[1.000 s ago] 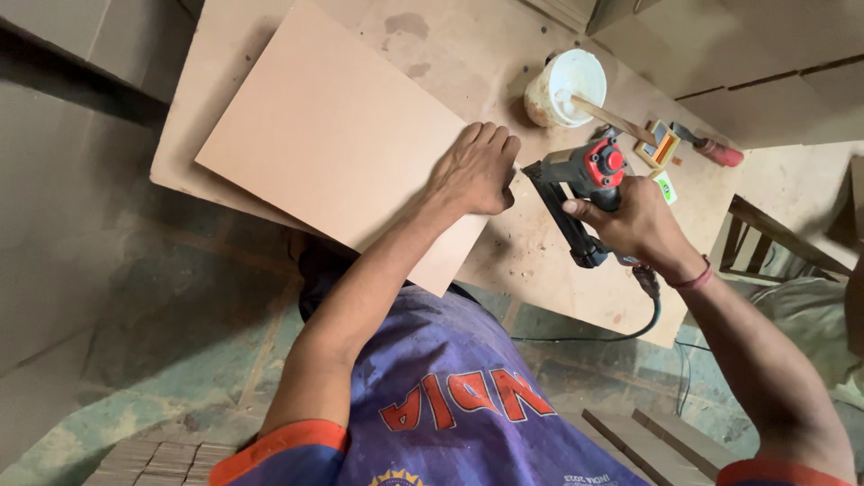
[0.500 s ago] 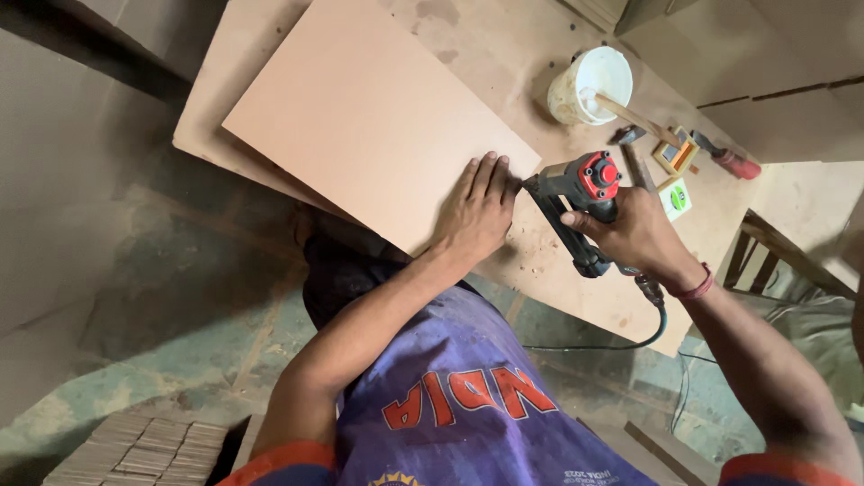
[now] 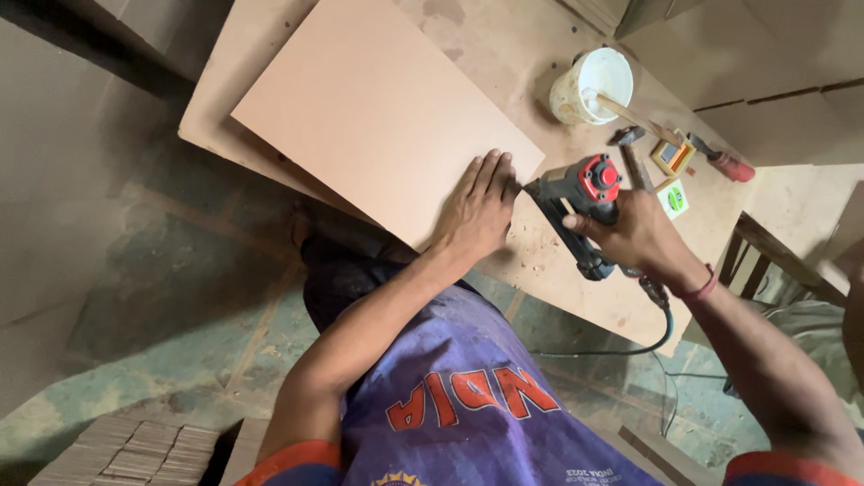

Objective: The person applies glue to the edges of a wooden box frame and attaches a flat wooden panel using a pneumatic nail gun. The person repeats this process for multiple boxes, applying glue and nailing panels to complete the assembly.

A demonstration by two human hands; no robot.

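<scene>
The left hand (image 3: 477, 211) lies spread flat on the smooth pinkish rectangular board (image 3: 378, 108), pinning its edge. At 3 o'clock, the right hand (image 3: 634, 236) grips the black, red-capped nail gun (image 3: 576, 193), nose touching that edge.

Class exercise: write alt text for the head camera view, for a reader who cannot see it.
Seen from above, a person's left hand presses flat on a pinkish board while the right hand holds a black and red nail gun at its edge. A white bucket stands on the plywood workbench.
</scene>
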